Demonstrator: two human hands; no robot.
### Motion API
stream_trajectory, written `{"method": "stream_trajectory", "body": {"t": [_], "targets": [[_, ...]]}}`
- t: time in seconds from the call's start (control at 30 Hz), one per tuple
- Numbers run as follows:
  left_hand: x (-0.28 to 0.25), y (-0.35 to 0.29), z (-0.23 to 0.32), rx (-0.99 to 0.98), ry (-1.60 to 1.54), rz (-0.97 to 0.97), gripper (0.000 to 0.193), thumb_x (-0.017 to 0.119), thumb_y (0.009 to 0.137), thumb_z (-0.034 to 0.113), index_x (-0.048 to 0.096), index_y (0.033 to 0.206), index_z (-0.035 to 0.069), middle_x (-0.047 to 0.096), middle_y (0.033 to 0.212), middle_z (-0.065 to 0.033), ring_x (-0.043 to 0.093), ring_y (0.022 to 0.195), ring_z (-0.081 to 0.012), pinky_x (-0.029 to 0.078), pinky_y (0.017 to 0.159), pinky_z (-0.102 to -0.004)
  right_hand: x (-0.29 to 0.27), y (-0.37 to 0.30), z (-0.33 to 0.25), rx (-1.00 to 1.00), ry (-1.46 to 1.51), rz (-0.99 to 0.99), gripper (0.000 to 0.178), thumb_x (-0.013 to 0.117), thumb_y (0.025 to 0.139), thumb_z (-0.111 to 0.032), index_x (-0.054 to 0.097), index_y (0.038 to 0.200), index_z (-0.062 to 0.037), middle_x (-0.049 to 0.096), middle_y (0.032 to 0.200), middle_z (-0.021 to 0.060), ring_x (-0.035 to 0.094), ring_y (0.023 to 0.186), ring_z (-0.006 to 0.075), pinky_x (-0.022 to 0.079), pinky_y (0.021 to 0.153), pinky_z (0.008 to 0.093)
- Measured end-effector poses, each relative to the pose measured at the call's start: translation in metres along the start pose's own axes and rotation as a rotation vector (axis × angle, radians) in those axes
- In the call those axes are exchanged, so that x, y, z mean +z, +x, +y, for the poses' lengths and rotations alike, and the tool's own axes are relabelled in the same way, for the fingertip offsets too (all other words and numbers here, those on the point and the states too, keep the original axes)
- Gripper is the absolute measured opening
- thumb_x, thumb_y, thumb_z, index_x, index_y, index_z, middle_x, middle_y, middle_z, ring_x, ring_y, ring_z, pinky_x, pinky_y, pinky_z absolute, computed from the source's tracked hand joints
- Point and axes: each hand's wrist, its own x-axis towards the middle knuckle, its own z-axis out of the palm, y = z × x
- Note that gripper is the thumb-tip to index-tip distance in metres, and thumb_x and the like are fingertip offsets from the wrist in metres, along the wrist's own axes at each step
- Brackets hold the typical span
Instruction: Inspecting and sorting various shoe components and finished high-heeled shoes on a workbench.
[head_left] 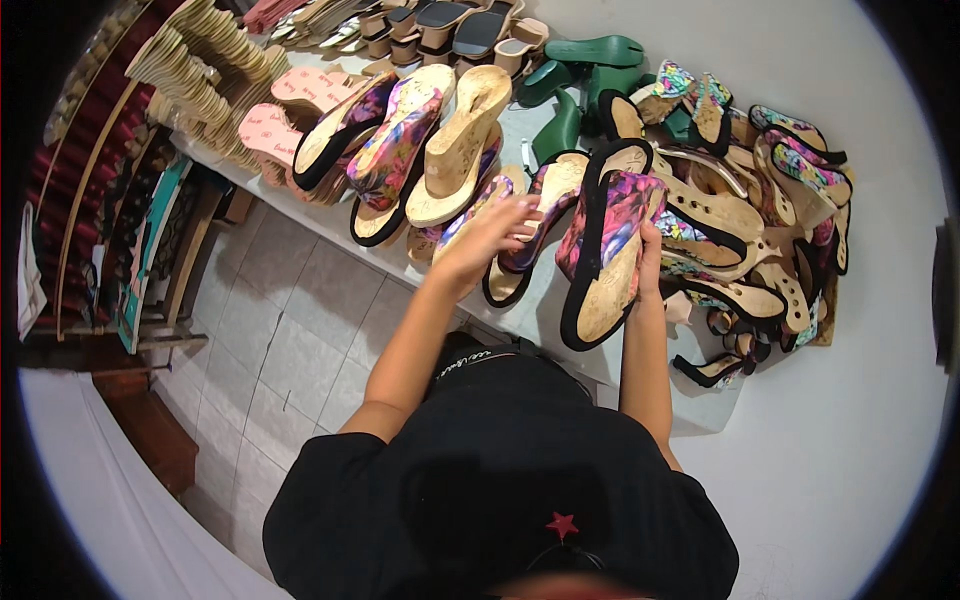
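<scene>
My right hand (650, 266) grips a platform sandal (615, 230) by its side. The sandal has a wide pink and purple floral strap, a cork-coloured footbed and black edging, and is raised above the table. To its left, my left hand (487, 240) is open with fingers stretched out over a similar floral sandal (552, 190); whether they touch it I cannot tell. Left of that hand stand more floral sandals (405, 110) and a bare cork-coloured wedge sole (462, 150) on the table.
Cork soles and floral-strapped sandals form a pile (745, 215) on the right. Green wedge shapes (590, 80) lie at the back. Stacked thin soles (195, 80) and pink insoles (275, 130) occupy the table's left part. A shelf rack (150, 250) stands left, beyond the tiled floor (290, 330).
</scene>
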Motion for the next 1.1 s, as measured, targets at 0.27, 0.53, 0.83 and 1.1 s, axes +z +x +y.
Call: {"method": "stream_trajectory", "body": {"t": [0.27, 0.53, 0.83, 1.1], "targets": [[-0.078, -0.078, -0.002, 0.073, -0.086, 0.253, 0.054, 0.037, 0.088, 0.049, 0.052, 0.116, 0.005, 0.055, 0.115, -0.0070, 0.052, 0.102, -0.0170, 0.041, 0.086, -0.0344, 0.047, 0.013, 0.017, 0.174, -0.047, -0.027, 0.044, 0.051, 0.081, -0.046, 0.053, 0.099, -0.0061, 0.061, 0.079, 0.0065, 0.062, 0.067, 0.0160, 0.052, 0.062, 0.0287], [-0.041, -0.098, 0.008, 0.134, 0.104, 0.129, 0.080, 0.055, 0.074, 0.052, 0.031, 0.136, 0.007, 0.036, 0.135, -0.0139, 0.038, 0.121, -0.0250, 0.030, 0.097, -0.0350, 0.109, 0.012, 0.084, 0.252, -0.022, -0.085, 0.052, 0.049, 0.082, -0.046, 0.048, 0.111, -0.0038, 0.058, 0.103, 0.0108, 0.058, 0.092, 0.0196, 0.046, 0.084, 0.0324], [-0.066, -0.078, 0.001, 0.039, -0.049, 0.017, 0.059, 0.053, 0.083, 0.026, 0.035, 0.134, 0.004, 0.042, 0.130, -0.0110, 0.041, 0.115, -0.0155, 0.028, 0.098, -0.0263, 0.113, 0.022, 0.127, 0.085, -0.066, 0.048, 0.048, 0.060, 0.079, -0.034, 0.047, 0.107, 0.0041, 0.056, 0.098, 0.0116, 0.057, 0.083, 0.0145, 0.047, 0.074, 0.0284], [-0.069, -0.072, 0.001, 0.081, -0.032, -0.010, 0.057, 0.052, 0.083, 0.023, 0.036, 0.134, 0.003, 0.047, 0.123, -0.0096, 0.044, 0.108, -0.0130, 0.032, 0.094, -0.0252, 0.110, 0.031, 0.143, -0.047, -0.149, 0.263, 0.055, 0.061, 0.077, -0.037, 0.045, 0.111, 0.0034, 0.054, 0.092, 0.0068, 0.053, 0.078, 0.0111, 0.045, 0.071, 0.0254]]}}
